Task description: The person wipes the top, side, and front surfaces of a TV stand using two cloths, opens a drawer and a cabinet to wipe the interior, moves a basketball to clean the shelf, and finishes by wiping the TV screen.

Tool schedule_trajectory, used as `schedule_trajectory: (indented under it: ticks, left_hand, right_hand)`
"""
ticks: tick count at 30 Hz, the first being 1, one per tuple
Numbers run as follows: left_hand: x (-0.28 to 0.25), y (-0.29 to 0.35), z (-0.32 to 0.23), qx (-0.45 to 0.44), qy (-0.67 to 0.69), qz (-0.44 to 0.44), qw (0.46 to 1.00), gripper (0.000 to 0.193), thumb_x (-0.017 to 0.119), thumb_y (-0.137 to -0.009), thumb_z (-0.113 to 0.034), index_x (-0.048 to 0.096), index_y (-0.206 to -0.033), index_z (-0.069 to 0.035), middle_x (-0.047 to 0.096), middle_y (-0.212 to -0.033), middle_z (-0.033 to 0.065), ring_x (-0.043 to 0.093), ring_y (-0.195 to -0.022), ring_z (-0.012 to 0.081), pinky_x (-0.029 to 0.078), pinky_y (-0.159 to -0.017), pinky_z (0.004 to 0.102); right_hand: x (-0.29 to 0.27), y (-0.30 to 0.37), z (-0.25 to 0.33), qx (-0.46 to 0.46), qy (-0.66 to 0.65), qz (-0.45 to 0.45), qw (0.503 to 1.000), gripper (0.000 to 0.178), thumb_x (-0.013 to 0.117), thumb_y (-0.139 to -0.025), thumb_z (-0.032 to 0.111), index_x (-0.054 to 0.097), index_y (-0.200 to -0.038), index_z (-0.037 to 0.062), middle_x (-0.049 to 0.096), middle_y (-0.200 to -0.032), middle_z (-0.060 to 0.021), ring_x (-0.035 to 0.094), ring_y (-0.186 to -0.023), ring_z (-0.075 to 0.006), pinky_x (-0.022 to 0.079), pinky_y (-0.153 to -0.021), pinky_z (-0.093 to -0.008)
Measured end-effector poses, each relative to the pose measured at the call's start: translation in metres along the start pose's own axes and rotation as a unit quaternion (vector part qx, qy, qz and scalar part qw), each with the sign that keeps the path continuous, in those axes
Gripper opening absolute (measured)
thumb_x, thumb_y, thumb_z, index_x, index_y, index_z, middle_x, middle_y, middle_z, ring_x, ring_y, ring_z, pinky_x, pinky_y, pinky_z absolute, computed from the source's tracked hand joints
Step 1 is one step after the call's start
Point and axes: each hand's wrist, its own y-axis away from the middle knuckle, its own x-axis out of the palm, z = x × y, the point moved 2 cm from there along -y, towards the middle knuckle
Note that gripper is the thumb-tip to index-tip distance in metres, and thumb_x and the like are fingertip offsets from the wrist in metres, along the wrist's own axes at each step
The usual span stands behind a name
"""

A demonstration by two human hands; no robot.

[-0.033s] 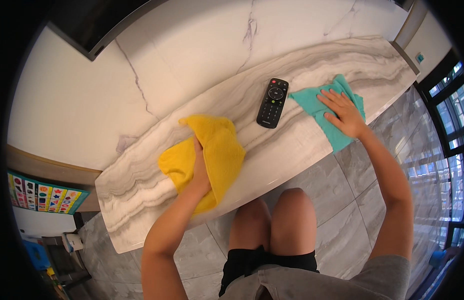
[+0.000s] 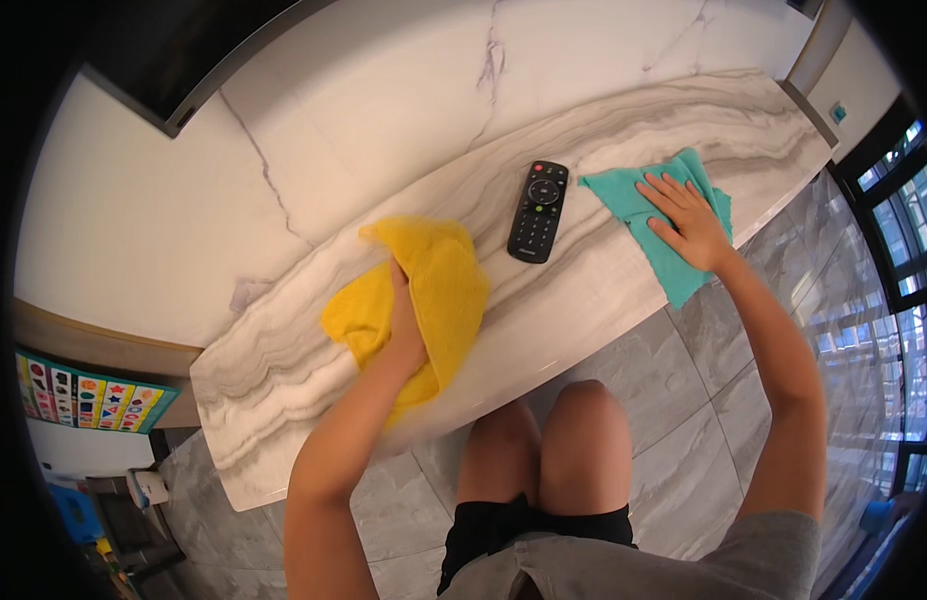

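Note:
A yellow cloth [image 2: 448,290] lies bunched and folded on the left half of a marble-patterned tabletop [image 2: 273,400]. My left hand [image 2: 404,325] reaches into its fold and appears to grip it; the fingertips are covered by the cloth. On the right, my right hand [image 2: 690,222] rests flat with fingers spread on a teal cloth [image 2: 638,205]. One corner of the teal cloth reaches the table's front edge. Between the two cloths sits a black remote control [image 2: 538,212], buttons up, touched by neither hand.
A white veined wall [image 2: 383,110] rises behind the table, with a dark screen [image 2: 173,60] at upper left. A colourful picture chart [image 2: 93,393] stands at the left. My knees [image 2: 583,430] are near the table's front edge, above grey floor tiles [image 2: 673,400].
My left hand and the yellow cloth have shifted slightly away from me and to the right over the tabletop. The view has tilted a little. My right hand stays on the teal cloth.

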Motion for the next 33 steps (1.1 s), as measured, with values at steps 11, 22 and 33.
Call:
schedule_trajectory:
  ticks: [11,22,33]
  left_hand:
    - [0.049,-0.190,-0.005,0.005,-0.153,-0.034,0.988,0.069,0.023,-0.088,-0.060,0.032,-0.135,-0.010,0.037,-0.136,0.0112,0.034,-0.125,0.0294,0.025,-0.105,0.0389]
    - [0.187,-0.150,-0.036,-0.137,-0.989,-0.018,0.051,0.020,0.061,-0.077,-0.022,0.067,-0.092,-0.011,0.062,-0.100,0.0129,0.060,-0.088,0.0272,0.047,-0.077,0.0367]
    - [0.163,-0.147,0.029,0.085,-0.984,0.047,0.149,0.049,0.055,-0.075,-0.054,0.067,-0.083,-0.007,0.063,-0.094,0.0123,0.061,-0.088,0.0252,0.044,-0.075,0.0380]
  right_hand:
    - [0.008,0.001,-0.010,0.067,-0.015,-0.047,0.997,0.047,0.045,-0.086,0.041,0.042,-0.130,0.0230,0.036,-0.138,-0.0014,0.030,-0.129,-0.0227,0.017,-0.108,-0.0413]
    - [0.017,-0.005,-0.014,0.162,0.010,-0.093,0.982,0.048,0.043,-0.086,0.043,0.043,-0.129,0.0217,0.037,-0.137,-0.0002,0.030,-0.129,-0.0203,0.017,-0.108,-0.0388]
    - [0.015,-0.013,-0.008,0.150,0.009,-0.115,0.982,0.046,0.045,-0.086,0.040,0.046,-0.127,0.0201,0.040,-0.135,-0.0024,0.034,-0.126,-0.0226,0.022,-0.106,-0.0398]
